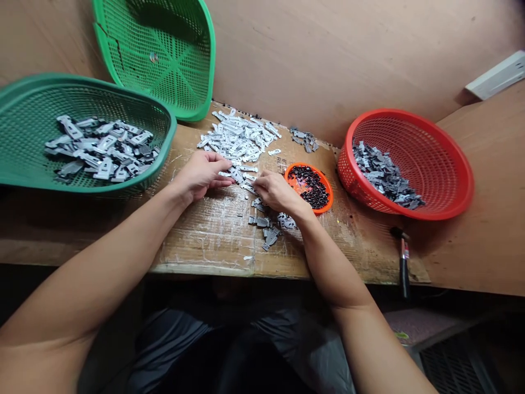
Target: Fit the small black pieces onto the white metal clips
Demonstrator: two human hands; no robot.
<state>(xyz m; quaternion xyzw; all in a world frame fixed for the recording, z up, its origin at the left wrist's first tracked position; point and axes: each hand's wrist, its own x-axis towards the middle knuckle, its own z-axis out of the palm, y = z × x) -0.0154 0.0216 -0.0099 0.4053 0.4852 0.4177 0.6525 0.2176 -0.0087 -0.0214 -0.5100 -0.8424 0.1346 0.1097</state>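
Note:
My left hand (207, 174) is pinched around one end of a small silver metal hinge-like piece (237, 175) just above the cardboard. Close by on its right, my right hand (275, 190) has thumb and fingers pressed together beside that piece; whatever is in its grip is too small or hidden to name. Behind both hands spreads a pile of flat, light silver metal plates (240, 134). Several darker grey metal pieces (262, 221) lie below my right hand. A shallow orange dish (330, 203) holding small black parts (318, 191) stands right of it.
On the left, a dark green basket (24, 137) holds assembled-looking silver pieces. A bright green basket (180, 60) leans on the wall behind. To the right are a red basket (447, 175) with grey metal pieces and a hammer (404, 268) at the table edge. Cardboard (197, 241) covers the table.

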